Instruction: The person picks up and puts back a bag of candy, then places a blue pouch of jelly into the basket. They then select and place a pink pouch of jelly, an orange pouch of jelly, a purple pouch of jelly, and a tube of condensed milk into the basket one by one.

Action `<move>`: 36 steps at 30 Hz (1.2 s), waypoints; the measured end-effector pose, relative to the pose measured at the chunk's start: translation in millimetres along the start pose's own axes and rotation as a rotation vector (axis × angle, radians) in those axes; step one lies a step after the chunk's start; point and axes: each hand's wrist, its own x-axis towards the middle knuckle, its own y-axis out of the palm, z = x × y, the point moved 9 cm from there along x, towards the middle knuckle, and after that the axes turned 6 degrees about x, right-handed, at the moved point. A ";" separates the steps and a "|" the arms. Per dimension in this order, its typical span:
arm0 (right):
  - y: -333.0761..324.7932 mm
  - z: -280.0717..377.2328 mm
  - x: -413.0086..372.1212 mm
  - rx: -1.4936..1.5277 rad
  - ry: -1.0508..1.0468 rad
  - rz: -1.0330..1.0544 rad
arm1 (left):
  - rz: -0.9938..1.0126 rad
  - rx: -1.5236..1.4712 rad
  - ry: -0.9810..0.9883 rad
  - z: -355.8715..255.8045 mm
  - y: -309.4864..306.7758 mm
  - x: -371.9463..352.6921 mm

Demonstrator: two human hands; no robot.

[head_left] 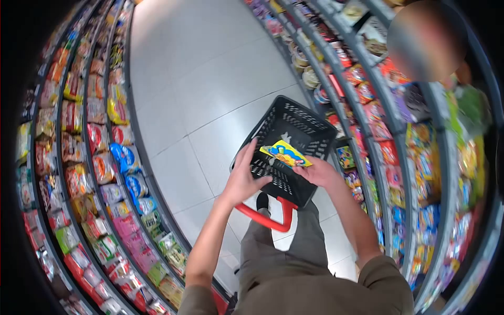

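Black plastic basket [294,139] held out front over pale tiled floor [199,79], red handle [262,218] hanging below near body. Left hand [244,176] gripping near rim of basket, fingers curled over edge. Right hand [317,170] pinching yellow snack packet [285,155] by its edge, packet flat, just over basket opening. Can't tell if packet touches basket bottom. Small white item [286,137] inside basket beyond packet. Snack shelves on left [105,173] and on right [388,152], stocked full.

Fingertips of the right hand [321,173] under the yellow packet [285,154]; print on shelf packets [105,168] illegibly small.
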 end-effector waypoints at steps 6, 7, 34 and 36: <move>87.4 -22.5 -188.1 -0.229 -0.418 0.049 | 0.564 -0.287 0.165 -121.9 37.1 -7.6; 92.5 -17.8 -216.0 -0.331 -0.575 0.044 | 0.589 -0.273 0.201 -141.7 39.8 -16.2; -23.1 -93.9 -569.4 -0.343 -1.287 -0.413 | 1.021 -0.473 0.249 -367.1 265.7 -238.1; -41.3 -90.8 -577.4 -0.352 -1.260 -0.407 | 1.023 -0.485 0.230 -367.4 283.2 -245.9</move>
